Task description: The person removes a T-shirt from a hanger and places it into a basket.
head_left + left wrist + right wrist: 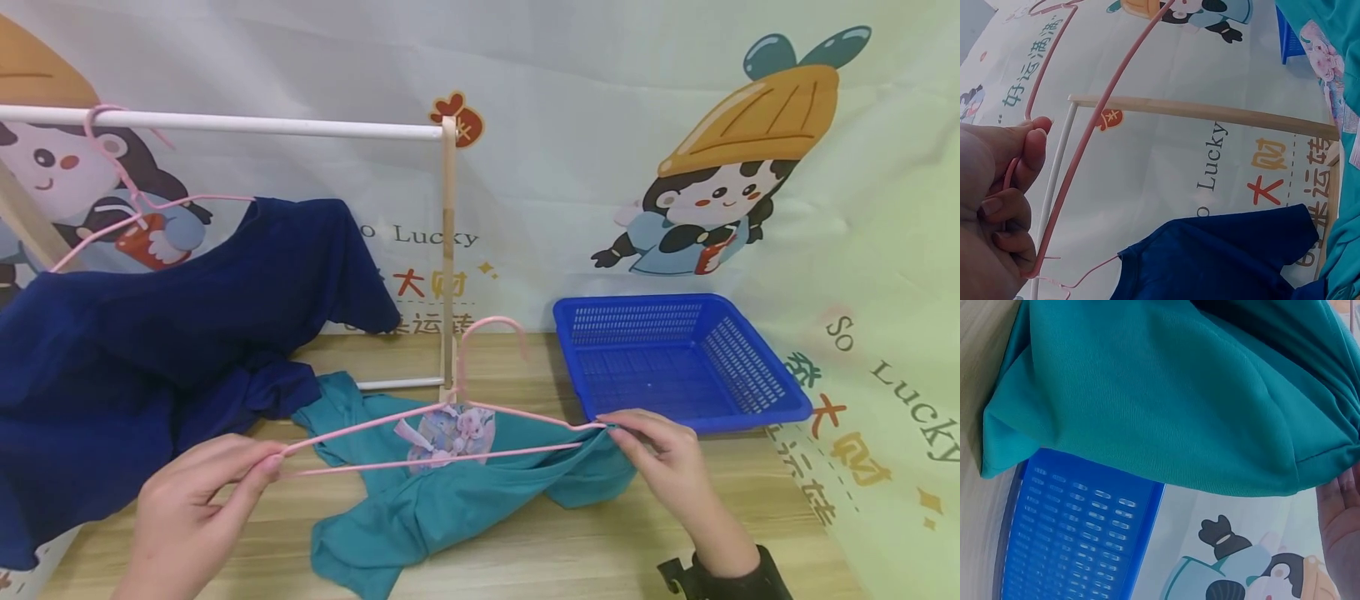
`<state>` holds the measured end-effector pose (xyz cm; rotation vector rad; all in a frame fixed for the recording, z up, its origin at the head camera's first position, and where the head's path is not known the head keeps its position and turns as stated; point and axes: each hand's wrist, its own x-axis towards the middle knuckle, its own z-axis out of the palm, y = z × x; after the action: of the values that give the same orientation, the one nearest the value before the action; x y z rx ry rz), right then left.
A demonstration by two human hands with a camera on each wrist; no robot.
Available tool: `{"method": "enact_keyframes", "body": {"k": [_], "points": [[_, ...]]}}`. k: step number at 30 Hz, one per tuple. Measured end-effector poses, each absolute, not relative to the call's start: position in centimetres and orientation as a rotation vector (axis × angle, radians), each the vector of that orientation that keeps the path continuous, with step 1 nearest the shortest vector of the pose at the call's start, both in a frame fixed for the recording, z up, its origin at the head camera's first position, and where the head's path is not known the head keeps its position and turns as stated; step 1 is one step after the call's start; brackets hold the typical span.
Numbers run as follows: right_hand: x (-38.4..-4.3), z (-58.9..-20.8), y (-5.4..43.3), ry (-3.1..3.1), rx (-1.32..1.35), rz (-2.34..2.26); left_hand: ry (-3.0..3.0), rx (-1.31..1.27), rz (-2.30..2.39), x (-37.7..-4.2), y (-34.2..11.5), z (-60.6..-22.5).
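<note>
A pink clothes hanger (360, 427) is held level over the table, its hook pointing up. My left hand (197, 500) pinches its left end between thumb and fingers. At the other end my right hand (660, 454) pinches the teal T-shirt (465, 521) together with the hanger's tip, so the collar edge covers that shoulder. The shirt's printed front shows behind the hanger, and its lower part lies crumpled on the table. In the right wrist view the teal cloth (1166, 400) droops from the fingers (1338, 500).
A white rail (300, 126) on wooden posts stands at the left. A navy T-shirt (187, 325) hangs from it on another pink hanger (135, 187). Behind my right hand sits a blue plastic basket (645, 375) on the wooden table (720, 517), against a printed backdrop.
</note>
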<state>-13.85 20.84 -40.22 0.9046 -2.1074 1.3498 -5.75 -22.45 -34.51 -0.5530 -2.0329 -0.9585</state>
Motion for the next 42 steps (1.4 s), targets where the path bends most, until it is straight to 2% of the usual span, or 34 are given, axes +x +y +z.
{"method": "enact_keyframes", "body": {"k": [16,27,42], "points": [[-13.6,-40.2,20.6,-2.18,0.765,1.374,-2.089,-0.439,-0.992,-5.2,-23.9,-34.6],[-13.8,-40.5,20.8,-2.249,0.797,1.38,-2.173,-0.246,-1.067,-4.9,-24.0,-34.2],[-13.7,-40.7,20.4,-2.218,0.851,1.401,-1.856,-0.074,-1.151,-5.5,-24.7,-34.5]]}}
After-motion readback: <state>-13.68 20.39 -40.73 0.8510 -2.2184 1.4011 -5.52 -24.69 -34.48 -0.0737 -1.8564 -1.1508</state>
